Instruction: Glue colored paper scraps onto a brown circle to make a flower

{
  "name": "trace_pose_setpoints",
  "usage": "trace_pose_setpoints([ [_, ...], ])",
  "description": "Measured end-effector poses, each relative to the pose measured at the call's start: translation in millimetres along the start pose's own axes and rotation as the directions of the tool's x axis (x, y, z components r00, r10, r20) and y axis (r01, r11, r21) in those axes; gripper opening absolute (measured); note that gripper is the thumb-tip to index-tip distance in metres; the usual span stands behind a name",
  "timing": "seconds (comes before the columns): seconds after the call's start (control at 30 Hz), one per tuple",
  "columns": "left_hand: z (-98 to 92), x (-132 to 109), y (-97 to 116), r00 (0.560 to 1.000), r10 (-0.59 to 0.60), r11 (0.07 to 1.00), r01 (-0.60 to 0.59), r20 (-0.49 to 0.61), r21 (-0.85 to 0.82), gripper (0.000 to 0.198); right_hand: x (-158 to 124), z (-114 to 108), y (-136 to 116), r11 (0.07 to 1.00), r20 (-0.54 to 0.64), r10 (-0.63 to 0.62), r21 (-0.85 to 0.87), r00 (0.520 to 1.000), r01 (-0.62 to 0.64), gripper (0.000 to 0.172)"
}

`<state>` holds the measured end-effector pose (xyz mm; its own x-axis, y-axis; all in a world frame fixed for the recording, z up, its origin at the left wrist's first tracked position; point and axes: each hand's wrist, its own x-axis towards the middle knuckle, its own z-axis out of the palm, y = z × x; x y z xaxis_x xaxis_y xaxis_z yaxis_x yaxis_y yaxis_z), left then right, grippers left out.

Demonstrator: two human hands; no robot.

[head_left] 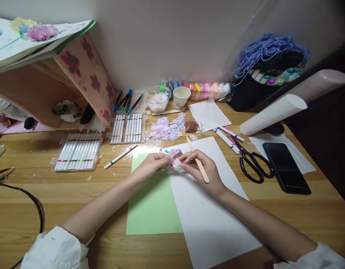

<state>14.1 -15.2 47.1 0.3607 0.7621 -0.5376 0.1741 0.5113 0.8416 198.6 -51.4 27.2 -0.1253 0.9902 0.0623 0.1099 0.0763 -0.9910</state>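
Note:
My left hand (152, 164) and my right hand (202, 170) meet over the white sheet (208, 216), both pinching one small pale paper scrap (176, 162). A flat wooden stick (197, 160) also rests in my right hand, pointing up and away. Just behind the fingers lies a small pink and white clump of paper bits (174, 152). A green sheet (150, 209) sits under my left wrist, partly covered by the white one.
Loose paper scraps (167, 129) are heaped behind. Marker trays (78, 151) (127, 127), a loose marker (120, 156), a bowl (158, 100) and a paper cup (181, 97) stand at left and back. Black scissors (251, 160), a phone (286, 168) and rolled paper (273, 112) are at right.

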Motion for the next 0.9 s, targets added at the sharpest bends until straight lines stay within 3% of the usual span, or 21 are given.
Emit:
trace_pose_setpoints([
  [0.23, 7.8, 0.4, 0.7, 0.999, 0.017, 0.997, -0.020, 0.030, 0.074, 0.020, -2.1, -2.1, -6.3, 0.999, -0.017, 0.012, -0.035, 1.000, -0.012, 0.022],
  [0.33, -1.3, 4.4, -1.9, 0.987, 0.148, 0.969, -0.133, -0.062, 0.207, 0.023, 6.9, -11.3, -3.0, 0.997, -0.064, -0.021, -0.079, 0.998, 0.016, 0.022],
  [0.37, -6.1, 6.9, -2.9, 0.966, 0.231, 0.936, -0.188, -0.117, 0.296, 0.023, 12.6, -15.0, -0.3, 0.994, -0.091, -0.031, -0.103, 0.995, 0.021, 0.023],
  [0.43, -17.0, 13.3, -4.1, 0.874, 0.436, 0.801, -0.268, -0.215, 0.535, 0.020, 27.6, -21.6, 7.1, 0.986, -0.141, -0.059, -0.160, 0.988, 0.036, 0.025],
  [0.53, -30.4, 26.2, -2.9, 0.734, 0.639, 0.542, -0.219, -0.229, 0.811, 0.015, 54.2, -24.6, 19.1, 0.963, -0.118, -0.114, -0.256, 0.986, 0.081, 0.026],
  [0.6, -34.0, 36.2, -0.3, 0.699, 0.684, 0.433, -0.161, -0.207, 0.887, 0.014, 69.8, -21.2, 24.7, 0.936, -0.043, -0.157, -0.325, 0.987, 0.135, 0.025],
  [0.77, -29.7, 59.9, 5.1, 0.705, 0.684, 0.321, -0.060, -0.187, 0.945, 0.017, 84.6, -9.5, 27.1, 0.795, 0.006, -0.313, -0.545, 0.950, 0.265, 0.017],
  [0.9, -29.4, 66.8, 3.8, 0.718, 0.673, 0.294, -0.038, -0.179, 0.955, 0.017, 73.8, -12.4, 22.6, 0.779, -0.020, -0.349, -0.561, 0.937, 0.279, 0.013],
])
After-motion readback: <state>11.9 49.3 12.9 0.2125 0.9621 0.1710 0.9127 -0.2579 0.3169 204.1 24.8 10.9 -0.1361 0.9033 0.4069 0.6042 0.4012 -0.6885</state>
